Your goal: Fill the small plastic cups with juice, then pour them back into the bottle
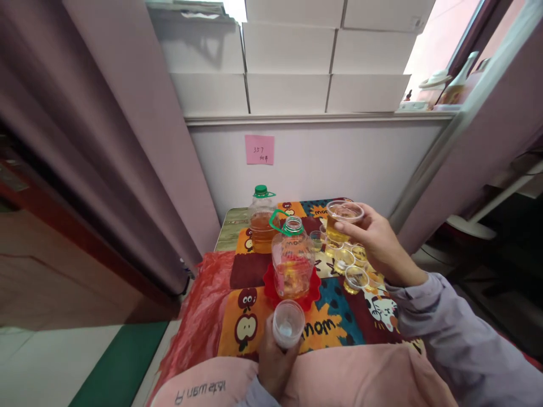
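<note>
My right hand (382, 243) is closed round a clear plastic cup (343, 220) holding yellow liquid, raised above the far right of the small table. My left hand (274, 364) grips an empty clear cup (288, 323) near the table's front edge. Between them stands an open clear jug (292, 263) with a green ring handle and a little yellow liquid, set on a red mat (316, 291). Behind it is a second jug (261, 223) with a green cap. Several small cups (350, 265) of yellow liquid cluster under my right hand.
The table wears a colourful patchwork cloth (335, 325); a red plastic sheet (199, 322) drapes its left side. A pink note (259, 150) hangs on the white wall behind. Curtains flank both sides. White boxes (288, 56) stack on the sill. A pink cushion (339, 379) lies in front.
</note>
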Tool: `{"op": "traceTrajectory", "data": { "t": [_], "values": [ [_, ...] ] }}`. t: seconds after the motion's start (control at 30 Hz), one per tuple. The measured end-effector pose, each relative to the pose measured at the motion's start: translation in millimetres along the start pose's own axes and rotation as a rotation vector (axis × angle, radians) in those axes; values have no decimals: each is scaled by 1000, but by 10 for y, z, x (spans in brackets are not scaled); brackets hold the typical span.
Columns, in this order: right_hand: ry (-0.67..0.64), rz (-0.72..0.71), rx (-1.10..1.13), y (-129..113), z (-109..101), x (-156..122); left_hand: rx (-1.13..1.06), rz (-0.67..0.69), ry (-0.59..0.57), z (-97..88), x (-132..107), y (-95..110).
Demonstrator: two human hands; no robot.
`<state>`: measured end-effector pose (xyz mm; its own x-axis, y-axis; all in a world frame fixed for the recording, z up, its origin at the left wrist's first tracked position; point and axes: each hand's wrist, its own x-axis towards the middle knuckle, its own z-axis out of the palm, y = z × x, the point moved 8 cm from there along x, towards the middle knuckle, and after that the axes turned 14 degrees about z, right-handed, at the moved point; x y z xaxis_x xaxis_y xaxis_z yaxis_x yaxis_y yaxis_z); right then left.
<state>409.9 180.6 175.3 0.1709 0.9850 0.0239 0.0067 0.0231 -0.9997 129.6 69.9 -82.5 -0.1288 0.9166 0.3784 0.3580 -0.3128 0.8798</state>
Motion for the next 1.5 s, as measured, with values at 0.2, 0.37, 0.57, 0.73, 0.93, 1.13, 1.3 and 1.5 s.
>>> {"op": "traceTrajectory", "data": {
  "t": [0.2, 0.37, 0.57, 0.73, 0.93, 1.13, 1.3, 1.5],
  "values": [
    [-136, 32, 74, -47, 363, 193, -42, -46, 6, 14, -22, -32],
    [-149, 7, 35, -83, 455, 241, -60, -49, 13, 11, -16, 0],
    [-190, 7, -42, -130, 503, 234, -71, -26, 22, 12, -6, 5],
    [-203, 6, -135, -157, 530, 242, -68, -53, 33, 17, -26, -46],
    [-194, -19, -209, -187, 533, 271, -85, -40, 20, 20, -15, 5],
    [-202, -44, -263, -202, 532, 284, -94, -19, 20, 10, 1, 53],
    [-175, -68, -285, -201, 500, 298, -100, -10, 22, 4, 13, 74],
    [-174, -106, -330, -263, 489, 290, -79, -10, 26, -3, 7, 56]
  ]
}}
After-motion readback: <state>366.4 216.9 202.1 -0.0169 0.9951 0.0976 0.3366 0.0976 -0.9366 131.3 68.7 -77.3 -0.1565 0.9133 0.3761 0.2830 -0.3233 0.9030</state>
